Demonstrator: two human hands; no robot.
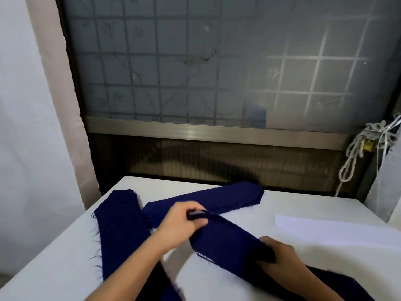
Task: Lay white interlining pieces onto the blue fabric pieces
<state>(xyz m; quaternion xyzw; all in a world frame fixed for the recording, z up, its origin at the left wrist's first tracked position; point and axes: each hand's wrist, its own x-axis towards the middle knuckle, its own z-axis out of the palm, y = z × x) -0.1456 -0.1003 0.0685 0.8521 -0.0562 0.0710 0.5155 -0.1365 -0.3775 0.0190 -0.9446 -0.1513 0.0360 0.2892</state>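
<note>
Three dark blue fabric strips lie on the white table (65,257). One strip (121,231) runs along the left side. A second strip (227,197) lies across the far middle. A third strip (227,242) slants from the centre toward the lower right. My left hand (184,222) pinches its upper end, and my right hand (280,255) grips it lower down. A white interlining piece (325,227) lies flat to the right, apart from both hands.
A frosted window with a metal sill (217,131) stands behind the table's far edge. A knotted rope (355,153) hangs at the right. A pale curtain (32,105) borders the left side.
</note>
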